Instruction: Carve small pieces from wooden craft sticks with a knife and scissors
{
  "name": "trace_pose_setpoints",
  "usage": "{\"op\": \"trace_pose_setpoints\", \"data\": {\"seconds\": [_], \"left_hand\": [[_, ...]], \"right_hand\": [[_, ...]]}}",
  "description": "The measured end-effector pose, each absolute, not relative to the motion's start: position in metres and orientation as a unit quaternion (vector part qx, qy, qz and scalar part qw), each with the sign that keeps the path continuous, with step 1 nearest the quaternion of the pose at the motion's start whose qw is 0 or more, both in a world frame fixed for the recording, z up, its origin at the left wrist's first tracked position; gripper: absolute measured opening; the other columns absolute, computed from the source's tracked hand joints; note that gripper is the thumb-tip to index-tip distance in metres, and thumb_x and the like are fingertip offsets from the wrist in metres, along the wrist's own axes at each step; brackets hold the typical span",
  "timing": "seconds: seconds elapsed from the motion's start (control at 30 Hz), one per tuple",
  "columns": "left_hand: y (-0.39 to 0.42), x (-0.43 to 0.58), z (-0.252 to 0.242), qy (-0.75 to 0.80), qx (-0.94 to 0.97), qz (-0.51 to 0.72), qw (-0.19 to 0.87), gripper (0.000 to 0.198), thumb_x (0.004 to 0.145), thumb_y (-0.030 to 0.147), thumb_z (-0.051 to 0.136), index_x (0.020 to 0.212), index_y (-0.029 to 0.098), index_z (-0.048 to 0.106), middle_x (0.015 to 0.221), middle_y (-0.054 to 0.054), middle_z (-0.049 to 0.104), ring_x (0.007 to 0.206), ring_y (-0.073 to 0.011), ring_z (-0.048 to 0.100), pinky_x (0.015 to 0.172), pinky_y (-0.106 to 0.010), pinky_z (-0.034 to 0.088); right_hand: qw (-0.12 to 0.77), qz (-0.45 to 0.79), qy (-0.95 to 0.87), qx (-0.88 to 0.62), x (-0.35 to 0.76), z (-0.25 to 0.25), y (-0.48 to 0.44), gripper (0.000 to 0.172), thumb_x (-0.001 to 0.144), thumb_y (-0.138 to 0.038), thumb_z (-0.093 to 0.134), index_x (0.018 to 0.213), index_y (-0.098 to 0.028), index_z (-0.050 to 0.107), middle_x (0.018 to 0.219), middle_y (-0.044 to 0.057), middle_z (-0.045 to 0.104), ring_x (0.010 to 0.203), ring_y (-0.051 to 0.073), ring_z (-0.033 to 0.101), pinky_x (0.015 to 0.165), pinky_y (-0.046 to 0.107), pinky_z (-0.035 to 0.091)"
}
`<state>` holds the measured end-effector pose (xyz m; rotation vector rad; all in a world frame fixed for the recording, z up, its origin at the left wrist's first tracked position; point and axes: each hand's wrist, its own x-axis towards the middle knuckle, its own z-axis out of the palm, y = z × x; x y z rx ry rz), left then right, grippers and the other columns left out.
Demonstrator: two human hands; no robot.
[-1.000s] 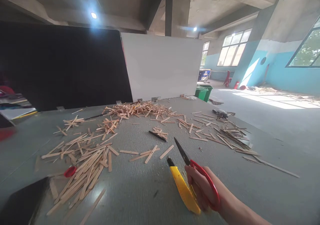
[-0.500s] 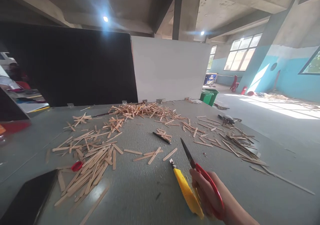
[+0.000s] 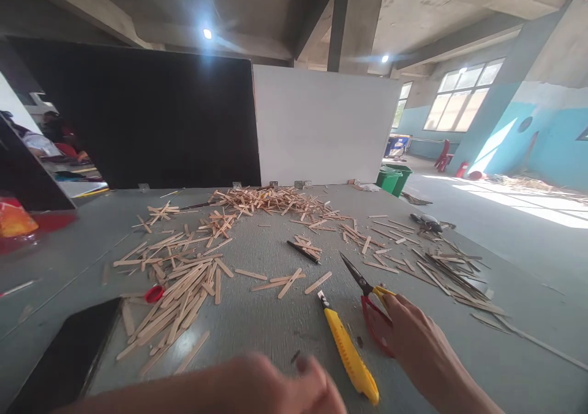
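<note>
My right hand (image 3: 413, 334) has its fingers closed on the handles of a pair of scissors (image 3: 362, 284), at the yellow part beside a red loop. The dark blades point away and to the left, close together. Low in the head view, my left hand (image 3: 298, 383) is blurred, with its fingers partly hidden. Between the hands lies a yellow utility knife (image 3: 346, 346), its tip pointing away from me. Just beyond it are several wooden craft sticks (image 3: 289, 283) and a black pen (image 3: 303, 252) beside a small heap of stick pieces.
A large pile of craft sticks (image 3: 179, 297) spreads on the left, with a red ring (image 3: 154, 294) at its edge. Near me is a black flat object (image 3: 64, 359). Long thin strips (image 3: 454, 273) lie right. Black and white panels (image 3: 321, 126) stand behind the table (image 3: 257, 328).
My left hand has come into view at the bottom. My right hand has shifted its hold on the scissors, which have turned and moved slightly right. The whole view has swung a little left.
</note>
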<state>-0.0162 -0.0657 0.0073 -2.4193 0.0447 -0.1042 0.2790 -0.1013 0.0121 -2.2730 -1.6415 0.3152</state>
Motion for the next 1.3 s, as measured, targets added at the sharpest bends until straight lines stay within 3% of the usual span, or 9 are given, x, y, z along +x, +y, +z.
{"op": "trace_pose_setpoints", "data": {"seconds": [0.1,0.17,0.23,0.37,0.5,0.73,0.93,1.1,1.3], "left_hand": [[-0.029,0.004,0.062,-0.033,-0.974,-0.085,0.206,0.025,0.11,0.026,0.062,0.134,0.023,0.066,0.121,-0.007,0.073,0.096,-0.0208,0.072,0.084,-0.039,0.065],[-0.006,0.011,0.086,-0.139,-0.974,-0.091,0.155,0.033,0.108,0.007,0.053,0.137,0.018,0.064,0.113,-0.01,0.074,0.1,-0.0235,0.073,0.083,-0.039,0.065],[0.014,0.011,0.093,-0.234,-0.964,-0.067,0.102,0.022,0.108,0.015,0.06,0.129,0.015,0.067,0.112,-0.009,0.074,0.093,-0.0215,0.074,0.079,-0.038,0.065],[0.044,-0.001,0.08,-0.338,-0.941,0.016,-0.003,0.032,0.106,0.034,0.071,0.132,0.017,0.067,0.128,-0.01,0.071,0.105,-0.0248,0.074,0.088,-0.044,0.065],[0.055,-0.007,0.069,-0.365,-0.927,0.067,-0.054,0.034,0.105,0.035,0.071,0.134,0.018,0.066,0.133,-0.01,0.069,0.11,-0.0266,0.072,0.093,-0.047,0.063],[0.043,0.003,0.069,-0.359,-0.928,0.074,-0.07,0.033,0.106,0.035,0.07,0.134,0.019,0.067,0.135,-0.011,0.069,0.112,-0.0269,0.072,0.095,-0.048,0.063],[0.022,0.004,0.059,-0.358,-0.93,0.051,-0.067,0.033,0.106,0.035,0.071,0.134,0.018,0.067,0.134,-0.011,0.069,0.111,-0.0267,0.072,0.094,-0.047,0.063],[0.004,0.003,0.043,-0.375,-0.926,0.001,-0.047,0.032,0.106,0.035,0.07,0.133,0.018,0.067,0.132,-0.01,0.07,0.109,-0.026,0.073,0.092,-0.046,0.064],[-0.008,0.001,0.018,-0.406,-0.91,-0.082,-0.011,0.03,0.106,0.034,0.07,0.131,0.018,0.068,0.133,-0.01,0.07,0.112,-0.0267,0.072,0.095,-0.048,0.062]], "right_hand": [[0.192,0.096,-0.631,-0.745,0.272,0.008,-0.106,0.03,0.108,-0.033,0.042,0.104,-0.024,0.071,0.119,0.016,0.077,0.104,0.032,0.077,0.085,0.041,0.057],[0.223,0.068,-0.706,-0.669,0.262,0.006,-0.112,0.034,0.108,-0.031,0.044,0.121,-0.024,0.074,0.137,0.016,0.073,0.125,0.033,0.071,0.102,0.045,0.058],[0.218,0.049,-0.78,-0.584,0.25,0.003,-0.118,0.039,0.103,-0.027,0.054,0.138,-0.025,0.07,0.152,0.015,0.065,0.141,0.036,0.061,0.112,0.051,0.055],[0.175,0.018,-0.837,-0.518,0.239,-0.014,-0.122,0.072,0.084,-0.01,0.062,0.153,-0.032,0.06,0.158,0.011,0.061,0.145,0.04,0.058,0.109,0.061,0.058],[0.207,-0.082,-0.776,-0.59,0.259,-0.034,-0.112,0.068,0.086,-0.005,0.051,0.152,-0.021,0.063,0.15,0.018,0.067,0.139,0.041,0.062,0.109,0.064,0.056],[0.076,-0.031,-0.685,-0.724,0.31,-0.016,-0.094,0.079,0.083,0.005,0.047,0.158,-0.017,0.055,0.162,0.018,0.056,0.144,0.036,0.059,0.111,0.053,0.055],[0.026,-0.045,-0.615,-0.787,0.33,0.005,-0.085,0.061,0.084,0.007,0.058,0.142,-0.01,0.065,0.126,0.027,0.075,0.113,0.043,0.075,0.079,0.05,0.063],[0.034,-0.06,-0.662,-0.746,0.318,0.022,-0.068,0.013,0.1,-0.021,0.072,0.113,-0.017,0.072,0.11,0.007,0.074,0.096,0.023,0.073,0.083,0.042,0.062],[0.149,-0.05,-0.78,-0.606,0.28,0.035,-0.015,0.025,0.106,-0.031,0.069,0.128,-0.019,0.07,0.129,0.01,0.072,0.108,0.025,0.073,0.094,0.047,0.062]]}}
